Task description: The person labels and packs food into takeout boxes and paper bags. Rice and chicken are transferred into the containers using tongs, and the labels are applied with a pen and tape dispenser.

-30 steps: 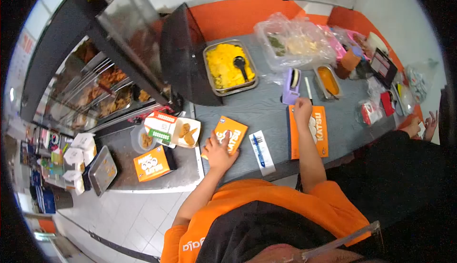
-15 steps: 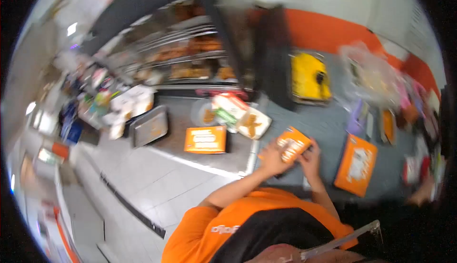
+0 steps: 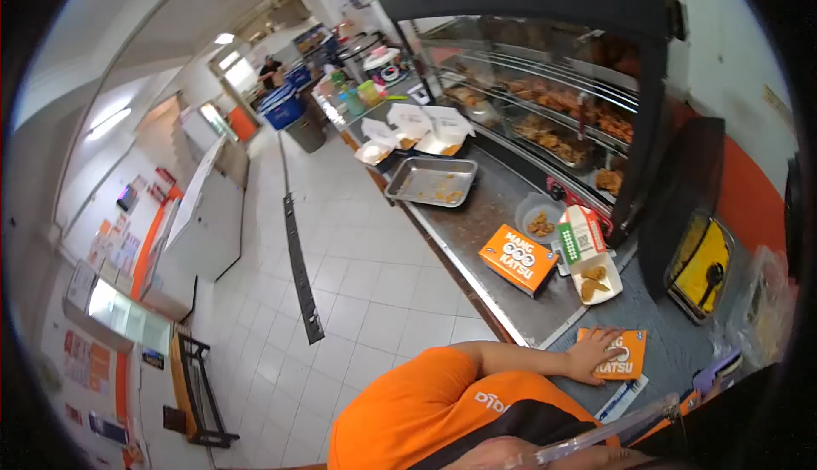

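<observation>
The orange box (image 3: 629,353) is best steadied by light, even pressure, so that its card (likely thin) is not dented. The left hand (image 3: 589,357) is laid on it with fingers loosely spread, nothing being clenched; the right hand cannot be seen. The box is set flat on the grey bench (image 3: 668,340), directly under the fingers, its right part uncovered, with a white packet (image 3: 622,398) near its lower edge.
</observation>
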`<state>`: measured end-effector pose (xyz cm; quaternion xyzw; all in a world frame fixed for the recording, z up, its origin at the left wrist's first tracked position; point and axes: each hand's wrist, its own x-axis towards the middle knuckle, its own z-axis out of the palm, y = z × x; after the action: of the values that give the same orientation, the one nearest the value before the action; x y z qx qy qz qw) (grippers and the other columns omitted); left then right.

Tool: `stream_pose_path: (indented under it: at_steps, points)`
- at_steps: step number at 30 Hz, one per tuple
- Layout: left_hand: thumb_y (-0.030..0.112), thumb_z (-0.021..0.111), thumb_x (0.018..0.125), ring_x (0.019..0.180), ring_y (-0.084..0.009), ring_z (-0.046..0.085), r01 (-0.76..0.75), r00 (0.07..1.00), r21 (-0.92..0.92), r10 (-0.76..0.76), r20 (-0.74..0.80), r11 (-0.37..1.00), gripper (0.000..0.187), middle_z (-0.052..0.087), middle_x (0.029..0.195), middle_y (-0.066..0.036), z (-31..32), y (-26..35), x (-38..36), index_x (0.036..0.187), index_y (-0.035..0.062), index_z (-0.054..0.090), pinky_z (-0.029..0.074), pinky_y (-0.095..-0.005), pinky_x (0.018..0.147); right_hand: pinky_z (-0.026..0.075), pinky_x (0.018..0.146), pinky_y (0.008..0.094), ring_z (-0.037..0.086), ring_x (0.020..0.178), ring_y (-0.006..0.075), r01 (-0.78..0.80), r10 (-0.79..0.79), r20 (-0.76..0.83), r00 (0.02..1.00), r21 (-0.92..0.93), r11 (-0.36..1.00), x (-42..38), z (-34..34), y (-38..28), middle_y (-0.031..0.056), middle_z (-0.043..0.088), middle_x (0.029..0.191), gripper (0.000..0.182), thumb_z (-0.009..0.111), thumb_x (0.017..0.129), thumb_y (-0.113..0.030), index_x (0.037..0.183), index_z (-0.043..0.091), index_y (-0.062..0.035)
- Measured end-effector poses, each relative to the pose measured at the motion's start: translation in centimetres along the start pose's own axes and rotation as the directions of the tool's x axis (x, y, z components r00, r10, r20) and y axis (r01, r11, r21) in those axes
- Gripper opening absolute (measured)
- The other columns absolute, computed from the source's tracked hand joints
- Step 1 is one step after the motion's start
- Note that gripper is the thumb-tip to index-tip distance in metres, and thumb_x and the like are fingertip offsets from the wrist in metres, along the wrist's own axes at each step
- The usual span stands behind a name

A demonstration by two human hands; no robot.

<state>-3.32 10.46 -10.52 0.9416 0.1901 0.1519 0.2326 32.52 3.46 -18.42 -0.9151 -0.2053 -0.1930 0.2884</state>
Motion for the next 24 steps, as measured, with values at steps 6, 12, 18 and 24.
stream_pose_path:
  at_steps: [6, 12, 18, 24]
  points:
    - [0.025, 0.065, 0.069, 0.122, -0.0384, 0.028, -0.231, 0.955, -0.241, 0.171, -0.244, 0.943, 0.050, 0.031, 0.130, -0.024, 0.2, -2.0, -1.0, 0.111, 0.0042, 0.046, 0.023, -0.0486, 0.099, 0.037, 0.091, 0.0398, 0.045, 0.112, 0.0294, 0.000, -0.027, 0.093, 0.995, 0.274, 0.962, -0.6, 3.7, -5.6, 0.0196, 0.046, 0.122, 0.050, 0.051, 0.086, -0.036, 0.118, 0.048, 0.0014]
    - [0.009, 0.056, 0.073, 0.106, -0.0358, 0.042, -0.211, 0.898, -0.208, 0.105, -0.428, 0.955, 0.026, 0.043, 0.115, -0.019, -4.9, -3.3, -4.7, 0.098, 0.0059, 0.048, 0.034, -0.0450, 0.089, 0.039, 0.089, 0.0387, 0.047, 0.110, 0.0277, 0.024, -0.152, 0.202, 0.968, 0.526, 0.850, -1.1, 7.7, -13.2, 0.0179, 0.048, 0.121, 0.045, 0.050, 0.087, -0.033, 0.117, 0.050, 0.0006]
    - [0.009, 0.055, 0.075, 0.104, -0.0329, 0.042, -0.040, 0.843, -0.209, -0.079, -0.532, 0.977, 0.019, 0.045, 0.112, -0.016, -7.5, -4.4, -9.0, 0.094, 0.0060, 0.051, 0.034, -0.0437, 0.088, 0.041, 0.086, 0.0377, 0.049, 0.109, 0.0261, 0.010, -0.312, 0.288, 0.906, 0.720, 0.694, -2.9, 10.2, -21.1, 0.0162, 0.050, 0.120, 0.041, 0.048, 0.088, -0.030, 0.116, 0.051, -0.0002]
    - [0.011, 0.059, 0.070, 0.105, -0.0332, 0.043, 0.041, 0.815, -0.148, -0.119, -0.568, 0.988, 0.029, 0.046, 0.111, -0.016, -8.6, -6.5, -10.3, 0.096, 0.0052, 0.051, 0.034, -0.0438, 0.089, 0.044, 0.084, 0.0366, 0.050, 0.107, 0.0245, -0.069, -0.415, 0.369, 0.832, 0.811, 0.581, -4.9, 11.3, -23.8, 0.0145, 0.052, 0.118, 0.037, 0.047, 0.089, -0.027, 0.115, 0.053, -0.0010]
